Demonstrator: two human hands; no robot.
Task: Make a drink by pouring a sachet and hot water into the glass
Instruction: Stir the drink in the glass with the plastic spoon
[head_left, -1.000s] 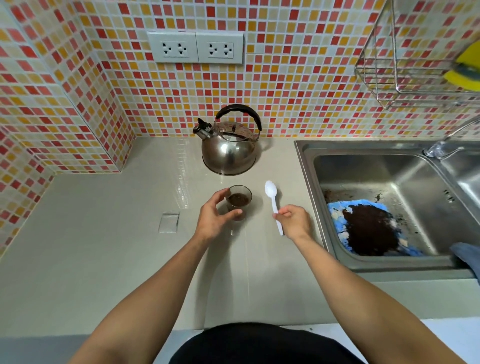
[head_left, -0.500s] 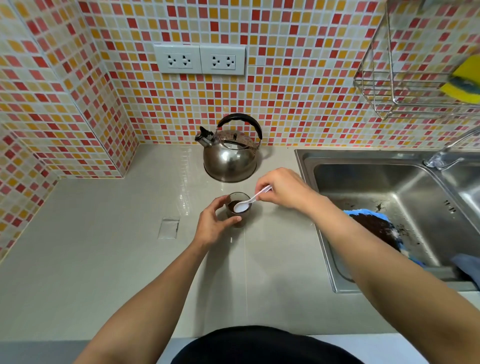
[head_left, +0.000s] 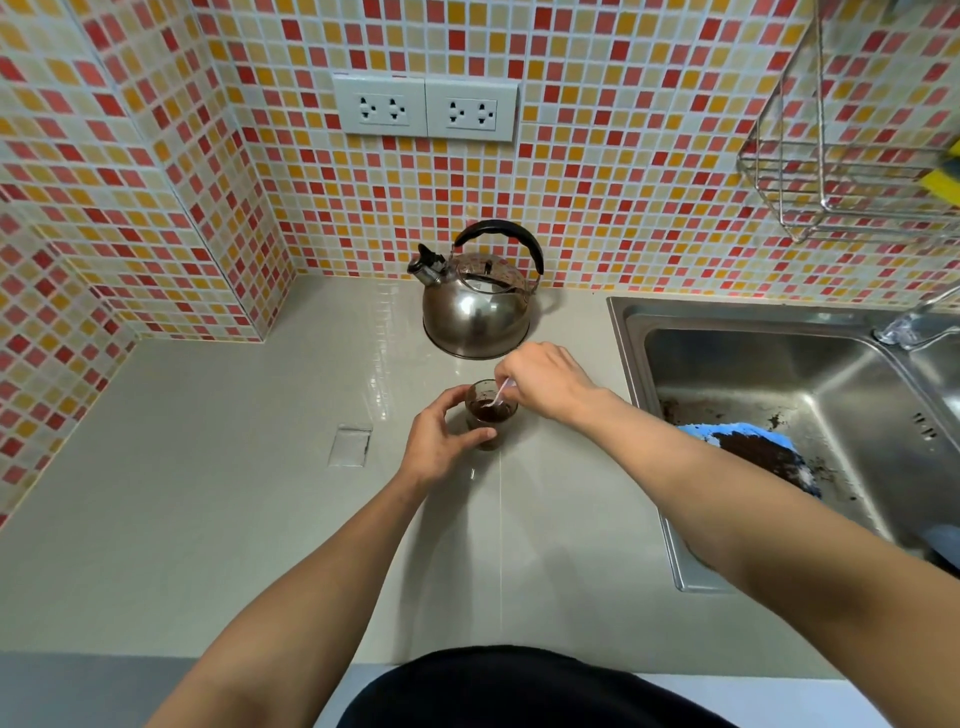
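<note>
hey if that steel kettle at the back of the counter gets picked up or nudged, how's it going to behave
The kettle looks rigid metal, so it should not flex. Its wide flat base suggests it will slide, not tip, if nudged, and the glossy counter may help it slide. The arched black handle gives a firm grip, though the body could swing beneath it. How full, so how heavy, cannot be seen.

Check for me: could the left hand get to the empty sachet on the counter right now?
Probably yes, but not freely. The sachet lies flat on bare counter just left of the left hand, nothing between them. That hand is wrapped around the glass, so it must let go first.
</note>
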